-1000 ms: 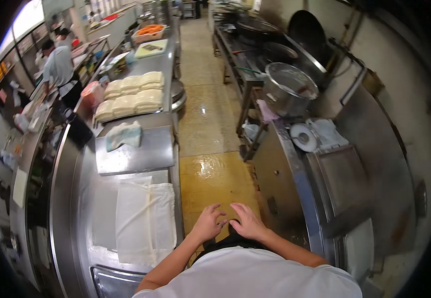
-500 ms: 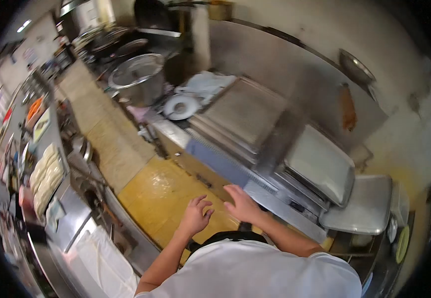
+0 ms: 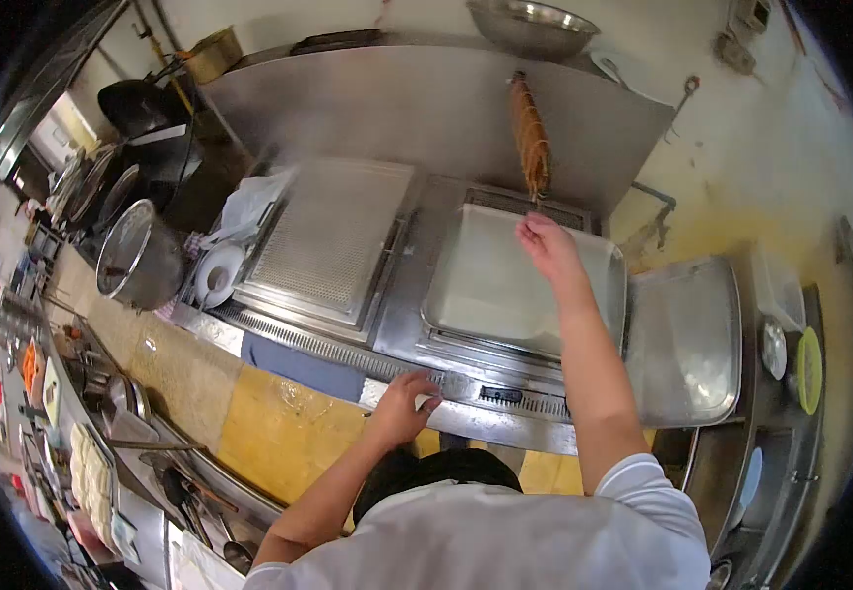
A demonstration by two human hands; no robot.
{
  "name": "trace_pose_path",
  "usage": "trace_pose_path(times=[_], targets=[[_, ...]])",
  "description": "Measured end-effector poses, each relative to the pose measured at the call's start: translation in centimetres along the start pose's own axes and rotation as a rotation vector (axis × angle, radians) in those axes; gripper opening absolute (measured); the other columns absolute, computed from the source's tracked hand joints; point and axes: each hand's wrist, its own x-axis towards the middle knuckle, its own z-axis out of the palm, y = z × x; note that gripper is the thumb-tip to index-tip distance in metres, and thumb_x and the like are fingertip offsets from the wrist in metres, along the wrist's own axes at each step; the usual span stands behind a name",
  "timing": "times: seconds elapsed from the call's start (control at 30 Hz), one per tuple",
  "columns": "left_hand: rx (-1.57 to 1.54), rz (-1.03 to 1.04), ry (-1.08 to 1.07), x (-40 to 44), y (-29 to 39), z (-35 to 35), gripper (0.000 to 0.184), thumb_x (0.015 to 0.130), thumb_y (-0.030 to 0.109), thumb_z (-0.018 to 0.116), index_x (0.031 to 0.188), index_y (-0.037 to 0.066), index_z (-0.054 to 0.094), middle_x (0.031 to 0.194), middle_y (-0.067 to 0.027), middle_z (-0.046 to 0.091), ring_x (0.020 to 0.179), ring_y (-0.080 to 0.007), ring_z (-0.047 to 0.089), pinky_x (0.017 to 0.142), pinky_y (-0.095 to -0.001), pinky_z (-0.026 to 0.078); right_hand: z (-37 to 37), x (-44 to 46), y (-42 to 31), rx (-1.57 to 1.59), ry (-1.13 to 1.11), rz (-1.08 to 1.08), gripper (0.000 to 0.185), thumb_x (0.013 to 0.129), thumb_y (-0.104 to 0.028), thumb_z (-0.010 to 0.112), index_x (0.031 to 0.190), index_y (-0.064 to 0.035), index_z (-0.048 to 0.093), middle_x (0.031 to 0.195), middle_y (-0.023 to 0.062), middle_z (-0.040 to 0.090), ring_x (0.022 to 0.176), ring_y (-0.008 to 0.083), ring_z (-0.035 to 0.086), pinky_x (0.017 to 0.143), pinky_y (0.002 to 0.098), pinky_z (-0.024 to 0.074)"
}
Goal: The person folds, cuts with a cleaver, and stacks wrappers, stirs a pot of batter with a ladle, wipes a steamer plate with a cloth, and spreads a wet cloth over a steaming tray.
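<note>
My right hand (image 3: 550, 251) reaches forward over a rectangular metal tray (image 3: 619, 295) with a smooth, whitish surface inside. Its fingers are curled together just below a long brown bundle (image 3: 530, 138) hanging against the steel back panel. Whether they grip its lower tip or something small is hidden. Near the counter's front edge (image 3: 466, 413), my left hand (image 3: 405, 411) is open, fingers loosely bent and apart, holding nothing I can see. A black handle-like piece (image 3: 501, 395) lies to its right.
A perforated metal cover (image 3: 328, 241) lies left of the tray. A large pot (image 3: 136, 258) and a white ring-shaped lid (image 3: 218, 275) stand farther left. An upright metal tray (image 3: 687, 339) leans at right. A steel bowl (image 3: 533, 27) sits on the ledge. Behind left, a worktable holds pale dough-like pieces (image 3: 92, 482).
My view and body have turned right to face the counter. My right arm has stretched out over the whitish tray toward the hanging bundle. My left hand is now by the counter edge.
</note>
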Motion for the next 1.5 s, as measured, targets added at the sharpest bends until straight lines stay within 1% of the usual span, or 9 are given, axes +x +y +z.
trace_pose_path(times=[0.27, 0.33, 0.43, 0.53, 0.7, 0.8, 1.03, 1.3, 1.5], targets=[[0.170, 0.238, -0.031, 14.3, -2.2, 2.7, 0.027, 0.088, 0.012, 0.072, 0.114, 0.006, 0.069, 0.131, -0.0206, 0.065, 0.124, -0.0404, 0.059, 0.108, -0.0485, 0.046, -7.3, -3.2, -0.9, -1.004, 0.106, -0.159, 0.016, 0.091, -0.009, 0.068, 0.106, -0.0027, 0.070, 0.082, 0.0096, 0.071, 0.079, 0.0240, 0.068, 0.076, 0.0352, 0.0555], [0.255, 0.326, 0.009, 18.1, -4.3, 4.9, 0.028, 0.090, 0.013, 0.067, 0.117, 0.006, 0.068, 0.130, -0.0210, 0.066, 0.125, -0.0402, 0.059, 0.108, -0.0498, 0.046, -15.0, -4.2, 0.3, -1.509, 0.179, -0.403, 0.031, 0.087, -0.009, 0.067, 0.116, 0.0003, 0.071, 0.115, 0.0201, 0.073, 0.106, 0.0350, 0.070, 0.091, 0.0429, 0.0558], [0.631, 0.524, 0.039, 23.0, -9.9, 8.8, 0.031, 0.091, 0.017, 0.061, 0.120, 0.007, 0.067, 0.125, -0.0206, 0.068, 0.121, -0.0400, 0.061, 0.107, -0.0532, 0.046, -18.5, -8.1, 0.2, -2.161, 0.147, -0.267, 0.033, 0.088, -0.012, 0.060, 0.118, -0.0018, 0.070, 0.123, 0.0232, 0.069, 0.112, 0.0410, 0.067, 0.099, 0.0461, 0.0531], [0.708, 0.269, -0.295, 25.3, -7.3, 7.6, 0.029, 0.089, 0.020, 0.060, 0.113, 0.008, 0.069, 0.119, -0.0180, 0.069, 0.113, -0.0375, 0.065, 0.099, -0.0529, 0.049, -20.5, -9.7, 1.2, -2.119, 0.254, -0.141, 0.031, 0.091, -0.011, 0.056, 0.117, -0.0035, 0.070, 0.123, 0.0223, 0.068, 0.114, 0.0414, 0.066, 0.101, 0.0480, 0.0523], [0.703, 0.318, -0.350, 24.9, -6.8, 5.9, 0.021, 0.092, 0.023, 0.058, 0.101, 0.010, 0.073, 0.108, -0.0142, 0.072, 0.107, -0.0353, 0.068, 0.096, -0.0517, 0.049, -18.1, -11.5, -0.6, -2.054, 0.218, 0.122, 0.025, 0.089, -0.010, 0.057, 0.106, -0.0038, 0.074, 0.112, 0.0214, 0.072, 0.109, 0.0409, 0.068, 0.097, 0.0505, 0.0541], [0.673, 0.377, -0.371, 23.4, -6.9, 4.3, 0.019, 0.089, 0.022, 0.060, 0.096, 0.010, 0.073, 0.103, -0.0137, 0.073, 0.104, -0.0370, 0.068, 0.095, -0.0527, 0.049, -19.6, -12.4, 0.0, -2.093, 0.201, -0.026, 0.019, 0.083, -0.015, 0.062, 0.092, -0.0065, 0.076, 0.104, 0.0211, 0.073, 0.103, 0.0428, 0.069, 0.091, 0.0509, 0.0555], [0.720, 0.232, -0.691, 23.9, -3.2, 1.1, 0.018, 0.089, 0.023, 0.064, 0.098, 0.015, 0.076, 0.103, -0.0150, 0.072, 0.104, -0.0377, 0.067, 0.100, -0.0506, 0.049, -17.5, -14.0, -1.5, -2.163, -0.035, 0.130, 0.021, 0.086, -0.015, 0.062, 0.098, -0.0049, 0.075, 0.104, 0.0220, 0.072, 0.102, 0.0413, 0.069, 0.091, 0.0507, 0.0556], [0.362, 0.408, -0.044, 36.4, -5.0, 7.5, 0.029, 0.091, 0.017, 0.064, 0.117, 0.005, 0.068, 0.124, -0.0176, 0.064, 0.123, -0.0379, 0.057, 0.105, -0.0507, 0.047, -15.6, -1.5, -4.0, -1.801, 0.348, -0.523, 0.024, 0.089, -0.019, 0.059, 0.100, -0.0017, 0.071, 0.108, 0.0259, 0.068, 0.111, 0.0421, 0.064, 0.095, 0.0504, 0.0524], [0.640, 0.321, -0.010, 42.5, -5.0, 9.7, 0.034, 0.091, 0.012, 0.060, 0.123, 0.001, 0.064, 0.132, -0.0180, 0.062, 0.129, -0.0348, 0.054, 0.107, -0.0520, 0.045, -22.8, 8.9, -3.1, -2.033, 0.176, -0.296, 0.025, 0.091, -0.021, 0.056, 0.095, -0.0024, 0.072, 0.106, 0.0261, 0.069, 0.104, 0.0435, 0.066, 0.091, 0.0510, 0.0537]])
